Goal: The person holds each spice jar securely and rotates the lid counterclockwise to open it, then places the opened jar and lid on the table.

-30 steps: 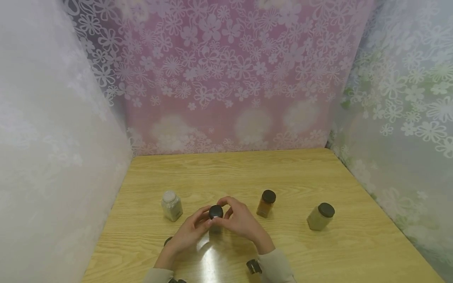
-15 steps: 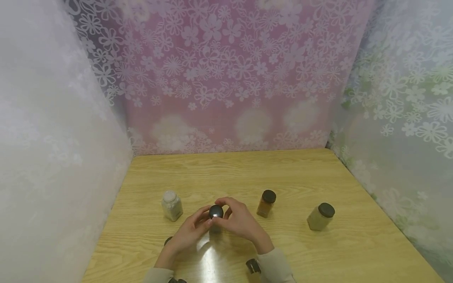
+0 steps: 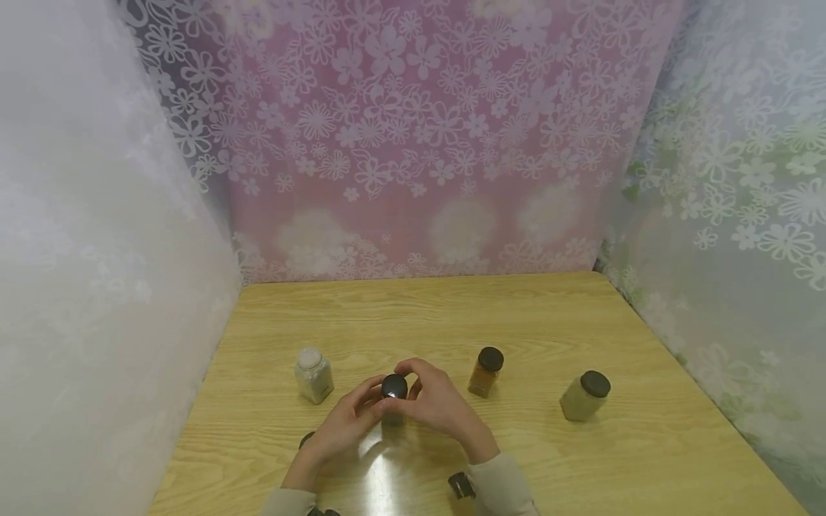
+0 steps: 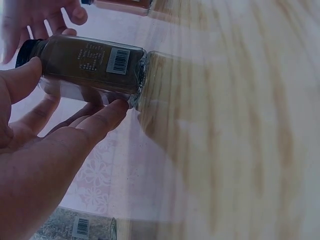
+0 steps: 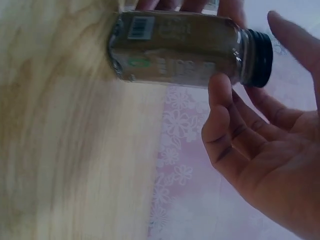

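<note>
A square glass spice jar (image 4: 90, 60) of brown powder with a black lid (image 3: 394, 385) stands upright on the table between both hands. My left hand (image 3: 345, 423) grips its side, thumb by the neck and fingers along the glass in the left wrist view. My right hand (image 3: 439, 405) curves round the top. In the right wrist view one of its fingertips (image 5: 220, 82) touches the jar's shoulder, while its thumb is beside the black lid with a small gap showing. The jar's far side is partly hidden by fingers.
A white-lidded jar (image 3: 314, 376) stands to the left. On the right are an orange-brown spice jar (image 3: 485, 373) and a pale-powder jar (image 3: 584, 396), both black-lidded. Part of another dark lid (image 3: 306, 438) shows behind the left wrist. Patterned curtains (image 3: 413, 143) surround the wooden table (image 3: 413, 315).
</note>
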`<control>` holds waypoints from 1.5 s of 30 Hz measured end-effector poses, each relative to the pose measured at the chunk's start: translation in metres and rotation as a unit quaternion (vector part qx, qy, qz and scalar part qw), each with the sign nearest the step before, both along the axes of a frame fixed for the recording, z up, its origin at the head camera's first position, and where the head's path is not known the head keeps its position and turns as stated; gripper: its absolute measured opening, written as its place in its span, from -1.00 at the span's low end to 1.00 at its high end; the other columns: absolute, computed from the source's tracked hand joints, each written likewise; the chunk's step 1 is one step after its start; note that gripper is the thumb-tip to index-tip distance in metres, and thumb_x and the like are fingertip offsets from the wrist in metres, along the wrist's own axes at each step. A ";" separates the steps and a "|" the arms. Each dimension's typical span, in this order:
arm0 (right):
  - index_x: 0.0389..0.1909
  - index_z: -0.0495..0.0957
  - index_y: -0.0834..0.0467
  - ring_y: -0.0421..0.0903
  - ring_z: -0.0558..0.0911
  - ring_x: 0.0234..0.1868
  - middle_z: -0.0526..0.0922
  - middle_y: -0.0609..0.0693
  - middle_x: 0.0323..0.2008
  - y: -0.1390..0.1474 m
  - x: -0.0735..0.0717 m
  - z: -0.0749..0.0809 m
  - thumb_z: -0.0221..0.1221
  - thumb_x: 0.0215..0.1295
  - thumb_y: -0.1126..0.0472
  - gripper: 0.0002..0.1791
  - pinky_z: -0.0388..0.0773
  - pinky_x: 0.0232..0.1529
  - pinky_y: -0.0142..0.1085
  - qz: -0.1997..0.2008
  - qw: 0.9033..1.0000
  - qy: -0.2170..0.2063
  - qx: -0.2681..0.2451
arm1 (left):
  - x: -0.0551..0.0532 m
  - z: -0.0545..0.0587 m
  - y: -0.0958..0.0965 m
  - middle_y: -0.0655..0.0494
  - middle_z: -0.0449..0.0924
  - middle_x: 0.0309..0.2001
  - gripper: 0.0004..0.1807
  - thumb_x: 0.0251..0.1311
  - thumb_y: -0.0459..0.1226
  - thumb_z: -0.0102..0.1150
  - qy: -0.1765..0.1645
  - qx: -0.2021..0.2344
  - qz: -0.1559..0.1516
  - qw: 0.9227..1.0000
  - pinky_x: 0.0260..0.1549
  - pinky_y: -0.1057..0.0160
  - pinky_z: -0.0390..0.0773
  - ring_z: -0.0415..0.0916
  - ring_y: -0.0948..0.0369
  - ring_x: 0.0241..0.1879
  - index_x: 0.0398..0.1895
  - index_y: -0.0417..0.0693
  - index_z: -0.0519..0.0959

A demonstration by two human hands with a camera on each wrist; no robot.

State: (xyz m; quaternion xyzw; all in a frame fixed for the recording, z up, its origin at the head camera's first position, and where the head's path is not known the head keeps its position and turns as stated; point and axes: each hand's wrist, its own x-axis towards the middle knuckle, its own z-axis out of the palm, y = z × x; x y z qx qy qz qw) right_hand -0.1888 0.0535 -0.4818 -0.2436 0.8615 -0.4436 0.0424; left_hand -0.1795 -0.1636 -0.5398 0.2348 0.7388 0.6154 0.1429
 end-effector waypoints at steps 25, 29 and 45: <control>0.11 0.39 0.08 -0.08 0.57 -0.35 0.59 0.03 -0.14 -0.002 0.003 -0.003 0.36 0.20 -0.18 -0.37 0.53 -0.47 -0.36 -0.023 0.999 -0.028 -0.006 | -0.001 -0.001 -0.001 -0.09 0.38 0.38 -0.45 0.53 -0.15 -0.04 0.014 -0.010 0.008 1.000 0.25 -0.05 0.47 0.38 -0.08 0.34 0.52 0.21 0.16; 0.14 0.43 0.08 -0.10 0.58 -0.34 0.59 -0.02 -0.02 -0.001 0.003 -0.002 0.33 0.27 -0.07 -0.47 0.55 -0.45 -0.36 -0.014 1.000 -0.017 -0.008 | -0.002 -0.002 -0.001 -0.02 0.37 0.39 -0.47 0.53 -0.13 -0.03 0.007 -0.008 0.006 1.000 0.25 -0.03 0.47 0.38 -0.04 0.35 0.50 0.29 0.18; 0.19 0.42 0.10 -0.12 0.55 -0.44 0.61 -0.04 -0.12 -0.004 0.004 0.002 0.35 0.25 -0.12 -0.38 0.52 -0.45 -0.39 -0.009 1.000 0.009 0.015 | 0.000 0.000 0.000 -0.08 0.34 0.41 -0.46 0.51 -0.12 -0.01 0.004 -0.004 0.007 1.000 0.27 -0.06 0.44 0.33 -0.06 0.38 0.50 0.28 0.19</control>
